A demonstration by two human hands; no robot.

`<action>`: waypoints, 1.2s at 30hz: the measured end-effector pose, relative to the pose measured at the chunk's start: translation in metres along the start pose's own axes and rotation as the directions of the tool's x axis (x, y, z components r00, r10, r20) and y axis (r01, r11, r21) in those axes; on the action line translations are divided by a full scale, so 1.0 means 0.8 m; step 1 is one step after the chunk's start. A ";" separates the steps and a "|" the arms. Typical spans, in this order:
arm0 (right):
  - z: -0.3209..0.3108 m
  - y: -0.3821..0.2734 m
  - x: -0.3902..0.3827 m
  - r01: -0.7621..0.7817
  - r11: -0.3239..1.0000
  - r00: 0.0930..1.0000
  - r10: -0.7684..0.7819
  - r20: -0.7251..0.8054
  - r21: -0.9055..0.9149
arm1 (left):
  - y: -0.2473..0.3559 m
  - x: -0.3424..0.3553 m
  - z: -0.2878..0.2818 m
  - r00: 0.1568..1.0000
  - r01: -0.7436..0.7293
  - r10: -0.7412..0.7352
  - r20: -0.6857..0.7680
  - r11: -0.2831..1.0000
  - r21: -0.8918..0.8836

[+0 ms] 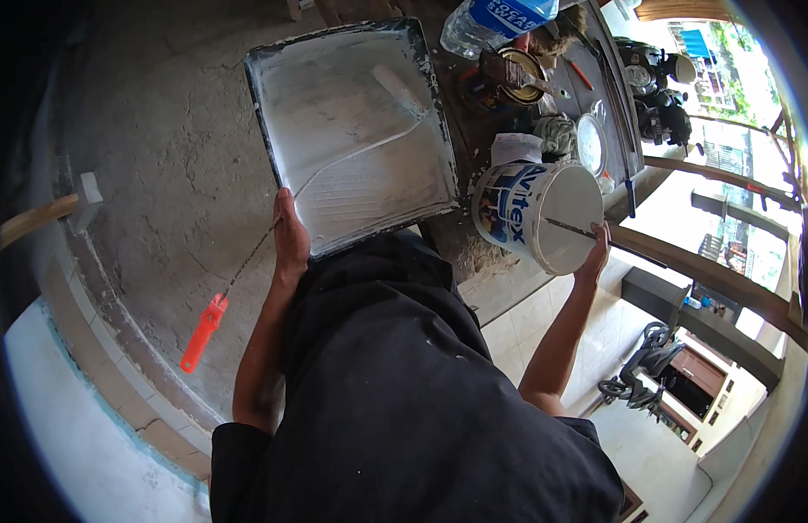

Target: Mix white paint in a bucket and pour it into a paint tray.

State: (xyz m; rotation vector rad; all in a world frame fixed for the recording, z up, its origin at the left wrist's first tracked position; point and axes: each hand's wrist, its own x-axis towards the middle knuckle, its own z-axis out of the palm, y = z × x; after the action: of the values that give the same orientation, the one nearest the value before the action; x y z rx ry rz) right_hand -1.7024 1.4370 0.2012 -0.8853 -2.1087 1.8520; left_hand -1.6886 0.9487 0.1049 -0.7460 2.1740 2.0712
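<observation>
My left hand (289, 228) grips the left edge of a paint-smeared tray (356, 122) tilted above my lap. A white roller (395, 87) lies inside, its wire frame leading over that edge to a red handle (203, 331). My right hand (595, 248) is closed at the right side of a white paint bucket (508, 205) with blue printing. A thin dark rod (565, 225) crosses the bucket's pale round top toward that hand; whether that top is lid or paint I cannot tell.
A dark worktable (456, 113) holds a water bottle (495, 22), an open can with a brush (517, 78), rags (554, 135) and a white lid (589, 139). A low wall (81, 410) curves at left. Motorbikes (639, 370) stand at right, beyond wooden rails (691, 270).
</observation>
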 end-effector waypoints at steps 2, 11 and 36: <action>0.004 -0.002 -0.007 0.021 0.995 0.997 -0.028 -0.073 -0.097 | 0.001 -0.002 -0.001 1.000 0.014 -0.014 -0.008 1.000 0.002; 0.043 -0.147 -0.180 0.278 0.960 0.656 -0.210 0.725 0.027 | 0.003 -0.010 0.003 0.994 0.078 -0.081 -0.071 0.996 -0.045; 0.316 -0.172 -0.317 -0.223 0.866 -0.425 -0.500 0.755 0.448 | -0.072 0.002 -0.008 0.990 -0.013 0.038 -0.134 0.983 0.184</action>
State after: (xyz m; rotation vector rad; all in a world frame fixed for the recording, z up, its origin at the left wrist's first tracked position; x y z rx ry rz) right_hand -1.6716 1.0812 0.3420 2.1299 -1.4511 2.9877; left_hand -1.6668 0.9424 0.0511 -0.8669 2.4166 1.8489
